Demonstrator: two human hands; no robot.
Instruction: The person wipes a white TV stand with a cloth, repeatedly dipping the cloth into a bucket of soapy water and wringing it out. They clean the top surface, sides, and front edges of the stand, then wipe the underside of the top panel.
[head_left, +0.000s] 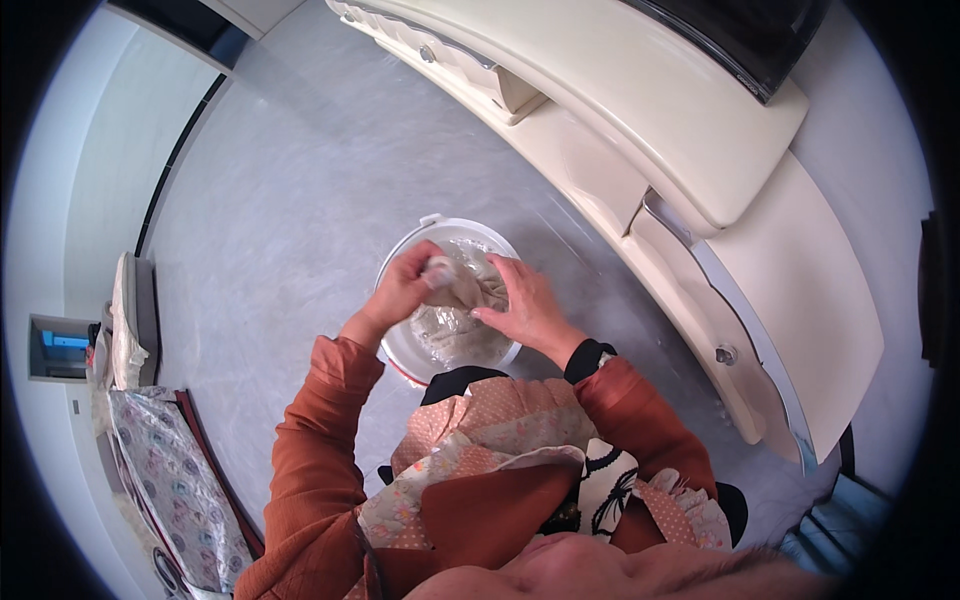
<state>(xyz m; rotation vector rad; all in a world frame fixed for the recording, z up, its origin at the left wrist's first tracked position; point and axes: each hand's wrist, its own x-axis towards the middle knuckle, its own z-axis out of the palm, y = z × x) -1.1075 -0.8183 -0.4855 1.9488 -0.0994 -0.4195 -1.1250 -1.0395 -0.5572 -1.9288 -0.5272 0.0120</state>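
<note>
A beige cloth (472, 289) lies partly in soapy water (469, 246) inside a white plastic bucket (396, 352) on the floor before me. My left hand (409, 281) pinches a raised, blurred fold of the cloth over the bucket's left side. Over the right side, my right hand (529, 300) has its thumb and fingers spread, the thumb tip at the cloth's edge. Whether that hand grips any cloth cannot be told. More wet cloth sits low in the bucket, partly under water.
A cream cabinet (787, 292) with drawers curves along the right, bearing a black television (742, 37). Grey floor (285, 187) surrounds the bucket. At left stands a piece of furniture under a patterned cover (180, 487). Blue folded fabric (840, 525) is at lower right.
</note>
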